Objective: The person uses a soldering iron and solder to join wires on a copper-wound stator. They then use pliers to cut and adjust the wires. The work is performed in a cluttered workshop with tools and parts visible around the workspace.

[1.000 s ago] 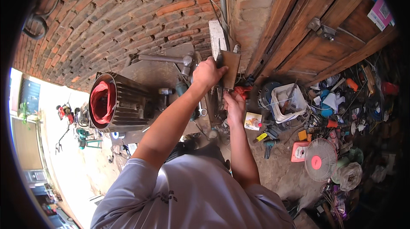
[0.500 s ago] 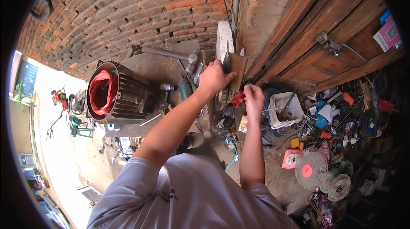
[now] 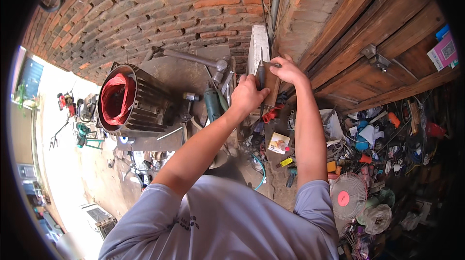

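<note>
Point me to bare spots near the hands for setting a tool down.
Bare bench top lies between the electric motor and the long hammer. Bare dirt floor sits between the person's forearms. Crowded: under the left hand and right hand, and the parts pile on the right.

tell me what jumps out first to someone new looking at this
The big ribbed motor housing with red windings inside, lying on the bench at left. At centre both hands meet near the brick wall: the left hand grips a dark-handled tool, the right hand holds a brown flat piece.
</note>
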A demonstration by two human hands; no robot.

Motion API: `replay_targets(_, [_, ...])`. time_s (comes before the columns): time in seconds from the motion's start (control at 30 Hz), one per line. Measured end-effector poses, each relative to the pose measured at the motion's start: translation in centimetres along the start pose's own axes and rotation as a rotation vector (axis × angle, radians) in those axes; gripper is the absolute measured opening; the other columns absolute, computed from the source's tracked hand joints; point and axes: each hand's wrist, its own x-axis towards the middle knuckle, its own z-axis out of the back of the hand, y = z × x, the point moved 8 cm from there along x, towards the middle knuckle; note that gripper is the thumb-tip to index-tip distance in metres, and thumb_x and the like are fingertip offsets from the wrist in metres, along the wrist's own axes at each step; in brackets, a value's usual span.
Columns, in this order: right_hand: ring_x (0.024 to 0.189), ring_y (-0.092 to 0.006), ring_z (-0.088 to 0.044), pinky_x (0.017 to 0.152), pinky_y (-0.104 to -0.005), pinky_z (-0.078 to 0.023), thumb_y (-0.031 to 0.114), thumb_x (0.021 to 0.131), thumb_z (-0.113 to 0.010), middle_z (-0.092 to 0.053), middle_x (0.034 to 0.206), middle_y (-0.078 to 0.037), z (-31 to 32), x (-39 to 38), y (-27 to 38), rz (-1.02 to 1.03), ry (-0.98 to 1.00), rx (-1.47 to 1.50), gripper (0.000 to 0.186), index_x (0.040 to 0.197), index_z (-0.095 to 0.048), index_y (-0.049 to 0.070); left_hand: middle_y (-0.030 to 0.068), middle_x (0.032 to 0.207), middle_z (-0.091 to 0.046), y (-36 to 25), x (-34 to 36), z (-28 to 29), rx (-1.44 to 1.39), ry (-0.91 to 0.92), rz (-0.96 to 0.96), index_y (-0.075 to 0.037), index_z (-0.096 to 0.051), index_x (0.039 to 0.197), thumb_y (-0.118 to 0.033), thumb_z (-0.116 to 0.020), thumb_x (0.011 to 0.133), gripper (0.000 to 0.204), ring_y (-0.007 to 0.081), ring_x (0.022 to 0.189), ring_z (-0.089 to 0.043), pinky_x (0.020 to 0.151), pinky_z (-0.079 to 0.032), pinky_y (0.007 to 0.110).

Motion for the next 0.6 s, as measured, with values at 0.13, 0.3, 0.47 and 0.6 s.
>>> replay_targets(0.13, [0.151, -0.0375, -0.036, 0.120, -0.0425, -0.035, 0.029, 0.094, -0.071, -0.024, 0.169, -0.018, -0.1, 0.1, 0.4, 0.037, -0.063, 0.004, 0.042, 0.135, -0.065, 0.018, 0.0207, 0.111, -0.065, 0.3, 0.0, 0.1, 0.000, -0.059, -0.025, -0.001, -0.065, 0.105, -0.043, -0.083, 0.081, 0.052, 0.0380, 0.100, -0.068, 0.087, -0.055, 0.047])
replay_targets(0.3, [0.138, -0.0318, -0.050, 0.113, -0.0403, -0.041, 0.023, 0.093, -0.073, -0.052, 0.151, -0.017, 0.1, 0.3, -0.4, 0.130, -0.109, 0.111, 0.048, 0.138, -0.061, 0.012, 0.0210, 0.119, -0.061, 0.3, 0.0, -0.1, -0.004, -0.002, -0.008, 0.000, -0.062, 0.112, -0.043, -0.082, 0.083, 0.056, 0.0400, 0.104, -0.068, 0.089, -0.056, 0.049])
replay_targets(0.47, [0.119, -0.0252, -0.062, 0.103, -0.0374, -0.049, 0.022, 0.093, -0.073, -0.067, 0.134, -0.012, -0.1, 1.0, -2.6, 0.145, -0.261, 0.230, 0.048, 0.136, -0.063, 0.004, 0.0218, 0.124, -0.057, 0.1, -0.4, 0.3, -0.019, 0.039, 0.027, 0.000, -0.060, 0.115, -0.044, -0.082, 0.083, 0.059, 0.0413, 0.107, -0.067, 0.090, -0.056, 0.050])
replay_targets(0.6, [0.128, -0.0338, -0.061, 0.108, -0.0401, -0.047, 0.022, 0.091, -0.074, -0.065, 0.136, -0.020, -0.7, -0.6, -2.0, 0.188, -0.349, 0.309, 0.045, 0.130, -0.066, 0.002, 0.0186, 0.105, -0.064, 1.2, -1.3, 2.4, -0.106, -0.032, -0.065, 0.000, -0.061, 0.104, -0.043, -0.083, 0.083, 0.052, 0.0350, 0.093, -0.069, 0.082, -0.056, 0.046])
